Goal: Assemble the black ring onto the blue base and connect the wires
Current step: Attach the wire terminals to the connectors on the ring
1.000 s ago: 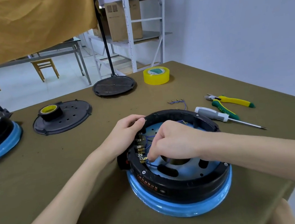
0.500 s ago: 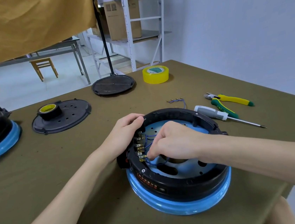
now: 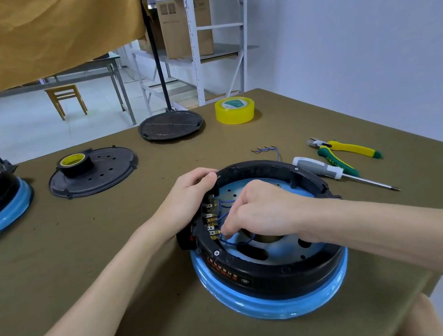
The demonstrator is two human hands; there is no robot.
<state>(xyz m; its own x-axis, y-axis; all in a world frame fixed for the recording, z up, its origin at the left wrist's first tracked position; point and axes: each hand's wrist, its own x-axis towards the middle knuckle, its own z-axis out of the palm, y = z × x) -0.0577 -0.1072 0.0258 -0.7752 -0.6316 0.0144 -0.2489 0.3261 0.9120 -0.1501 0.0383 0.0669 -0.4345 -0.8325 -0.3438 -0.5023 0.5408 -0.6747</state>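
Head camera view: black ring (image 3: 279,270) already sits on the blue base (image 3: 274,304) on the worktop (image 3: 115,262). Left hand (image 3: 190,196) grips the ring's rim; right hand (image 3: 264,212) fingers pinch a blue wire (image 3: 237,242) at the terminals (image 3: 212,225). Wiring appears unfinished.

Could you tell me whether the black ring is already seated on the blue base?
Seated: the black ring sits level inside the blue base; whether it is fastened, cannot tell.

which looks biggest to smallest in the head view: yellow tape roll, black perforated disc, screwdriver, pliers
1. black perforated disc
2. screwdriver and pliers: they look alike in length, so no ranking
3. yellow tape roll, though farthest away
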